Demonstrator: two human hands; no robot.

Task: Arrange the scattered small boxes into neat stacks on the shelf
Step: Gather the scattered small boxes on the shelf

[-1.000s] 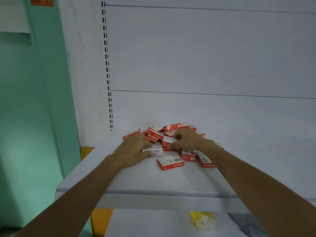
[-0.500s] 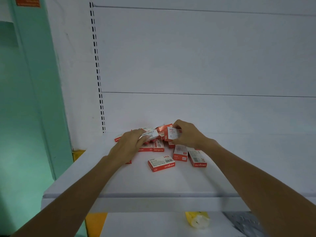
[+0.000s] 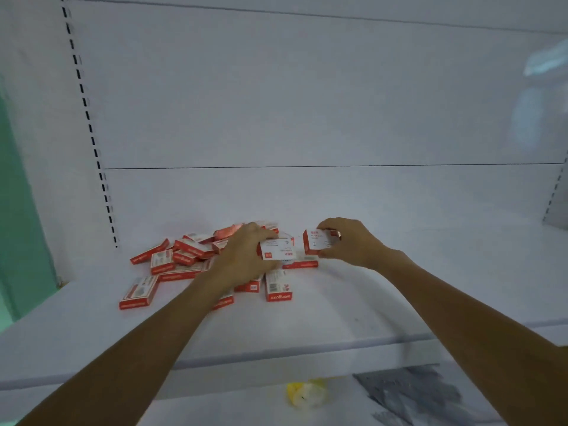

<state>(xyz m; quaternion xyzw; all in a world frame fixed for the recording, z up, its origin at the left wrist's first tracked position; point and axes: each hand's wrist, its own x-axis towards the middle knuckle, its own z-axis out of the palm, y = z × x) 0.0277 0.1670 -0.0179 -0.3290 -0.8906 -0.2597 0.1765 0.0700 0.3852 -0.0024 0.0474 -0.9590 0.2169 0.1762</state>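
Small red-and-white cardboard boxes [image 3: 184,256] lie in a loose heap on the flat white shelf [image 3: 353,318], mostly left of and beneath the left fingers [image 3: 262,232]. No neat stack yet.

The left hand [image 3: 246,259] grips one, the left-held box [image 3: 278,249], raised off the heap with its label toward the camera and the fingers curled over its top. The right hand [image 3: 353,241] pinches another, the right-held box [image 3: 318,242], just right of the first with a small gap between. Its lower edge may touch a box lying under it, but blur hides this.

Risks: the left wrist hangs right above the heap, so a sweep could knock boxes toward the front edge. Bringing the two held boxes together askew would start a crooked stack, and a light pinch could drop one.

Pose: both forearms reach forward over the shelf edge, palms down, hands close together.
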